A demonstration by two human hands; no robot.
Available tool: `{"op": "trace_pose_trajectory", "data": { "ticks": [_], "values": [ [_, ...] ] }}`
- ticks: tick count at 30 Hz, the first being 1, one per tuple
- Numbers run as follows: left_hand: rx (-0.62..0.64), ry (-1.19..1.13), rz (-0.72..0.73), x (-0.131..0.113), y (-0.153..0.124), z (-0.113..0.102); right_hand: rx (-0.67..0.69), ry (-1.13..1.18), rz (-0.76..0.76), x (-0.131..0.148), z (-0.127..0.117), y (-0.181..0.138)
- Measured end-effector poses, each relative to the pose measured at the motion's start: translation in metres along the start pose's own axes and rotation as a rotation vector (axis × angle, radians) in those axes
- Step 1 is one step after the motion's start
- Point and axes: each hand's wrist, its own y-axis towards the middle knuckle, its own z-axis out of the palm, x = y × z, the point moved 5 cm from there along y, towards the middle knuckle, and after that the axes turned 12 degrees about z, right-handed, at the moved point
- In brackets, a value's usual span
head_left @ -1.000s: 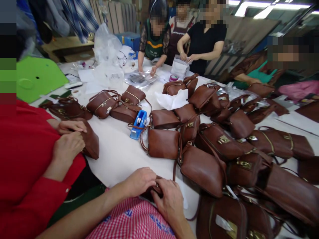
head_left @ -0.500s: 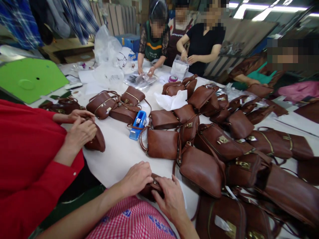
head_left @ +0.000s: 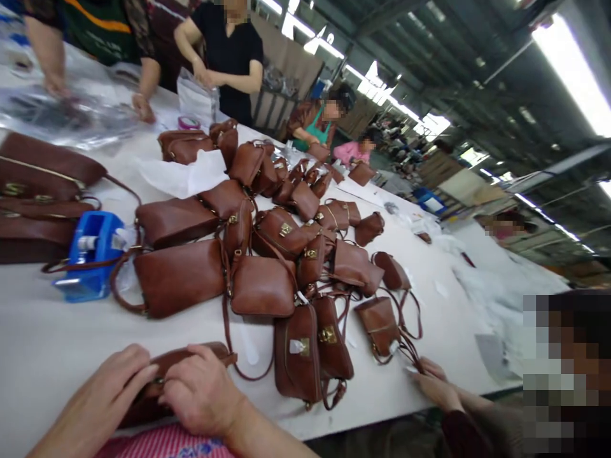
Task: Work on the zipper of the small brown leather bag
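Observation:
My left hand [head_left: 107,388] and my right hand [head_left: 203,394] both grip a small brown leather handbag [head_left: 191,357] lying at the near edge of the white table [head_left: 42,343]. Fingers of both hands pinch along its top edge. Its strap loops out to the right. Just beyond it lies a heap of several matching brown handbags [head_left: 260,254] with gold clasps.
A blue tape dispenser [head_left: 90,254] stands at the left. White tissue paper [head_left: 184,175] lies among the bags. Another person's hand [head_left: 436,385] rests on the table at the right. Other people work with clear plastic bags [head_left: 71,114] at the far end.
The view has swung right, dropping the person in red from view and showing the table's long right side. Both my hands stay on the same handbag.

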Motion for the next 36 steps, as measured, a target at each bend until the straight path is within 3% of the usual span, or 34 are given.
{"op": "trace_pose_trajectory", "data": {
  "ticks": [3, 7, 13, 19, 26, 30, 33, 36],
  "values": [
    [0.029, -0.002, -0.014, -0.018, -0.003, -0.009, -0.026, 0.096, 0.04, 0.001, -0.008, -0.003],
    [0.083, 0.053, -0.013, -0.048, -0.007, -0.019, 0.037, 0.257, 0.181, 0.0, -0.015, -0.001],
    [0.078, 0.055, -0.055, -0.06, -0.019, -0.033, 0.118, 0.267, 0.301, 0.008, -0.016, 0.003],
    [0.051, 0.007, -0.117, -0.054, -0.031, -0.04, 0.125, 0.272, 0.257, 0.011, -0.012, -0.001],
    [0.026, -0.056, -0.185, -0.038, -0.018, -0.044, 0.226, 0.167, 0.337, 0.013, -0.01, 0.017],
    [0.02, -0.318, -0.209, -0.022, -0.032, -0.047, 0.234, 0.394, 0.255, 0.017, -0.014, 0.018],
    [-0.069, -0.544, -0.201, -0.012, -0.049, -0.044, 0.222, 0.506, 0.231, 0.016, -0.017, 0.016],
    [-0.154, -0.618, -0.302, 0.0, -0.062, -0.037, 0.252, 0.512, 0.279, 0.017, -0.015, 0.016]
  ]
}}
